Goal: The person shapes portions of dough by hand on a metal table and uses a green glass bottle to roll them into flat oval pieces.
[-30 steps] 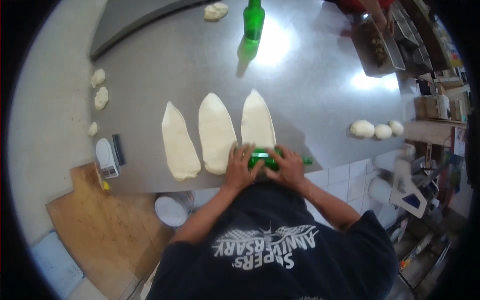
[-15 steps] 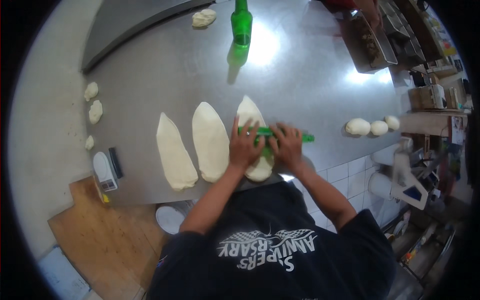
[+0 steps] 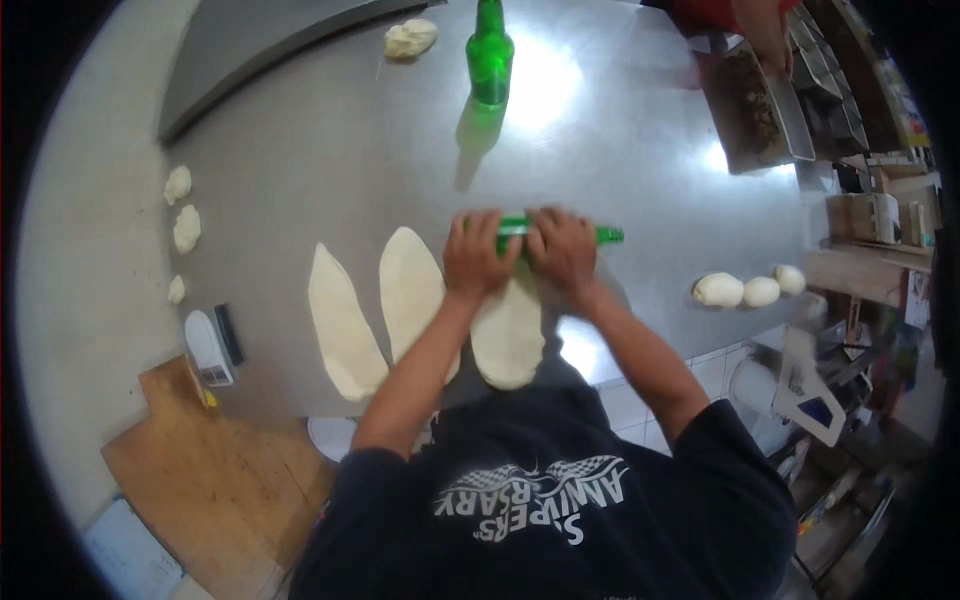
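A green glass bottle (image 3: 513,226) lies crosswise under both my hands, its neck sticking out to the right. My left hand (image 3: 477,256) curls its fingers over the bottle's left part. Beside it my right hand (image 3: 562,252) is closed over the part toward the neck. Beneath the bottle is a flattened, elongated piece of dough (image 3: 508,345); its far end is hidden by the hands and bottle. To the left lie two more long flat dough pieces, a middle one (image 3: 411,285) partly behind my left forearm and a pointed outer one (image 3: 343,325).
Another green bottle (image 3: 490,70) stands at the far side, near a dough lump (image 3: 411,40). Dough balls (image 3: 718,290) sit at the right. Smaller lumps (image 3: 187,229) and a white scale (image 3: 208,345) line the left edge. Another person's hand (image 3: 768,38) is at metal tins (image 3: 795,125).
Both hands have pushed the lying bottle away from me, toward the far end of the dough. More of the near dough now shows. The other person's hand and tin have shifted slightly in view.
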A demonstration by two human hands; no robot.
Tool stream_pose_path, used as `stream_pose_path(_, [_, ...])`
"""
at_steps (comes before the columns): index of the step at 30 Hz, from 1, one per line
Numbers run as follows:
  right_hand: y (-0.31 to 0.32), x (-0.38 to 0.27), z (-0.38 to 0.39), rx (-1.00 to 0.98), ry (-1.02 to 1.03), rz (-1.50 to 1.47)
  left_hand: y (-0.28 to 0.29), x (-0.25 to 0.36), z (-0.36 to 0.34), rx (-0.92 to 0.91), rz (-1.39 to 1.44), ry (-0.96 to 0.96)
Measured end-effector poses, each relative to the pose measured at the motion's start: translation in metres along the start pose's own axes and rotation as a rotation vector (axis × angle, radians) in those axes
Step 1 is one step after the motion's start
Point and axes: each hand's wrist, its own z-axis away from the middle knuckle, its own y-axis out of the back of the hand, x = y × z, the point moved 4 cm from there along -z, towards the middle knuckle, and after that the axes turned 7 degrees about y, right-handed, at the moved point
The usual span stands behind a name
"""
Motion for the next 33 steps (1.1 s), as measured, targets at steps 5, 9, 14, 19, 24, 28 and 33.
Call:
stream_pose_path(5, [-0.009, 0.024, -0.112, -0.473, -0.285, -0.278, 0.01, -0.028, -0.091, -0.431, -0.114, 0.425])
stream_pose_path(9, [0.05, -0.008, -0.027, -0.37, -0.166, -0.273, 0.032, -0.003, -0.012, -0.529, 0.095, 0.373])
stream_pose_path(14, [0.081, -0.054, 0.146, -0.287, 0.092, -0.27, 0.046, 0.034, 0.172, -0.285, 0.15, -0.02])
stream_pose_path(19, [0.107, -0.071, 0.154, -0.75, 0.059, -0.472, 0.081, 0.04, 0.219, -0.403, 0.399, 0.028])
stream_pose_path(24, [0.115, -0.081, 0.114, -0.6, 0.194, -0.396, 0.108, 0.024, 0.205, -0.284, 0.499, 0.111])
stream_pose_path(28, [0.064, -0.094, 0.068, -0.223, 0.254, -0.183, 0.088, 0.0, 0.154, -0.043, 0.024, 0.075])
stream_pose_path(33, [-0.006, -0.074, -0.012, 0.007, 0.13, -0.02, 0.04, -0.044, 0.054, 0.032, -0.116, 0.179])
